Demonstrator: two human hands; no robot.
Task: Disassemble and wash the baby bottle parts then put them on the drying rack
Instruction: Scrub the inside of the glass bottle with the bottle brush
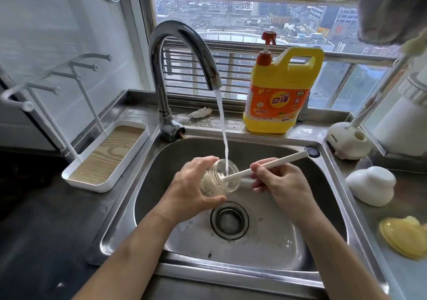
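The left hand [193, 187] is wrapping its fingers around the bottle [220, 179], tipping its open mouth toward the right. The right hand [277, 181] is pinching the brush handle [268, 165], which is pointing straight into that mouth, under the running water [223, 126] over the sink [335, 207].

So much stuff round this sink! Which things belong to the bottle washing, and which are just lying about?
In the job: bottle in the left hand; brush in the right hand; running tap; sink; drying rack; white cap and yellow part, likely bottle pieces.
Lying about: detergent jug; brush stand; crumpled white scrap behind the tap.
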